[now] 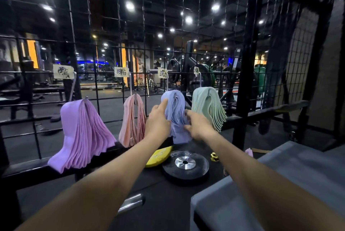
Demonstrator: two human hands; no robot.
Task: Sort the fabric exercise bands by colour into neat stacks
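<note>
Two bare forearms fill the foreground, reaching forward over a dark bench. From the left, a purple bundle (82, 133) of bands hangs on the wire grid (112, 47) under a paper label, then a pink bundle (132, 122), a blue bundle (176, 117) and a pale green bundle (208, 107). The left hand (157, 122) rests against the blue bundle's left side, forefinger stretched up along the fabric, the other fingers loosely bent. The right hand (197, 126) touches its lower right edge with fingers spread; whether it pinches a band I cannot tell. Below lie a yellow disc (158, 156) and a black weight plate (185, 167). Sorting looks largely done, and the hands seem to be tidying the blue set. Next likely calls for smoothing its loose lower bands so they hang evenly
</note>
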